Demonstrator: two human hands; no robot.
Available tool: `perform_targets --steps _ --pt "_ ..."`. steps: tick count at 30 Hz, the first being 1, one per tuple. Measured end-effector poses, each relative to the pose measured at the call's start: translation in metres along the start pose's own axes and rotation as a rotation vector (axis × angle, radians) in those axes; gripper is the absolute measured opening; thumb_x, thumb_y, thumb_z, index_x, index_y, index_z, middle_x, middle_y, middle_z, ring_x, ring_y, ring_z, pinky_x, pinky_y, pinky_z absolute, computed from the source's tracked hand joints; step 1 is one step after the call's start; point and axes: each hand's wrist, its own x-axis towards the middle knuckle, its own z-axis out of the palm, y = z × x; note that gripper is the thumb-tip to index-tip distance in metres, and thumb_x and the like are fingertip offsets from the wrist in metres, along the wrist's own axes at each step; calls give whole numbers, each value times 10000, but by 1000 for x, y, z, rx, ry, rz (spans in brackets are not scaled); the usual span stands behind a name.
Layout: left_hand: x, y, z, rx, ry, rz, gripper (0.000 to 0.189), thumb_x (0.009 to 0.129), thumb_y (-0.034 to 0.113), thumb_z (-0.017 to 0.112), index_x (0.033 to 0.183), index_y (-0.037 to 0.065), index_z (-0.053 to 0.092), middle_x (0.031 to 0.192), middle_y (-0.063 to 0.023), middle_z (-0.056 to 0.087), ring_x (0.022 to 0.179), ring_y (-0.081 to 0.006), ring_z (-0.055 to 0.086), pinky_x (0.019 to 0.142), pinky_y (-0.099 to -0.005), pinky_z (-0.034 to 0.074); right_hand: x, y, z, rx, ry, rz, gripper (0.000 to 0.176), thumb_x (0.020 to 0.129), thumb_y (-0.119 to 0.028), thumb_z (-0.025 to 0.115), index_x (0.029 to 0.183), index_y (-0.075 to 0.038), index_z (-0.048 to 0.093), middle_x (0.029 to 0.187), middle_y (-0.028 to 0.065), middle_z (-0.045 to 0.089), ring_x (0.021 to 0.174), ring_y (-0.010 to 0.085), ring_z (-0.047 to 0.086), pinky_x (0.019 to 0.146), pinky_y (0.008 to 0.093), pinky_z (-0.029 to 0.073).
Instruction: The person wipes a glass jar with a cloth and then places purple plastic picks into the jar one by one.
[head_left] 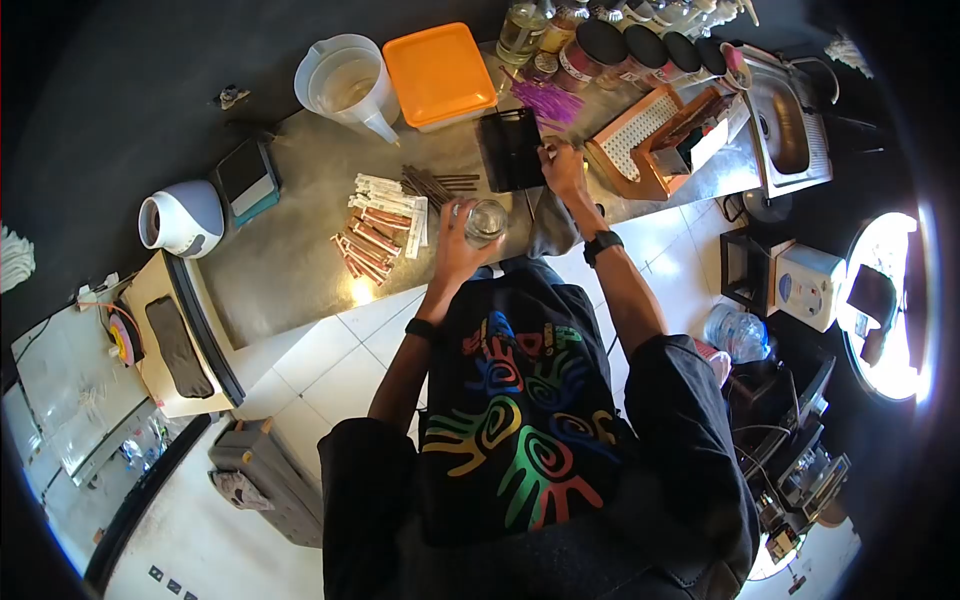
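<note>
Left hand [455,245] grips a small clear glass [486,220].

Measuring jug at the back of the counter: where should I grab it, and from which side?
Grip the measuring jug by its handle, on the side opposite the spout. It stands upright with the orange box close on its right, so coming from its left looks clearest. The left hand is closed round a glass, so it is not free.
</note>
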Motion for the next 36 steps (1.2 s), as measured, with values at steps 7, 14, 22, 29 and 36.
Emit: perform_targets --steps 7,14,22,29,36 --pt "0 -15 18 37 8 34 644 635 178 810 1198 70 517 1208 -168 433 1145 -355 468 950 -436 432 -134 -11 -11 -287 0 398 815 734 -287 736 1397 -126 290 1371 280 274 1254 482 297 984 552 338" --pt "2 -20 20 28 -16 43 682 645 188 820 1226 61 487 1193 -174 421 1138 -372 460 947 -447 425 -114 35 -15 25 254 220 310 824 -168 588 1084 2 577 976 278 622 926 423 606 802 471 474" --pt "-1 -13 22 136 -20 -69 714 631 319 825 1221 90 495 1186 -155 457 1135 -361 454 932 -463 411 -92 37 -42 294 382 360 531 843 -447 612 1008 58 643 978 270 646 953 412 607 837 424 457" --pt "6 -16 20 363 -33 53 703 598 408 831 1160 97 545 1078 -153 564 1032 -341 535 883 -412 444 -86 18 -39 34 504 124 409 795 -339 699 911 52 667 997 214 587 916 363 573 834 411 449" --pt "8 1 6 15 -4 -102 566 655 368 836 1059 41 610 838 -100 680 719 -240 663 677 -327 525 -103 -12 -30 -41 548 117 747 620 -183 819 1262 -102 446 1327 214 338 1235 405 332 1012 521 265"
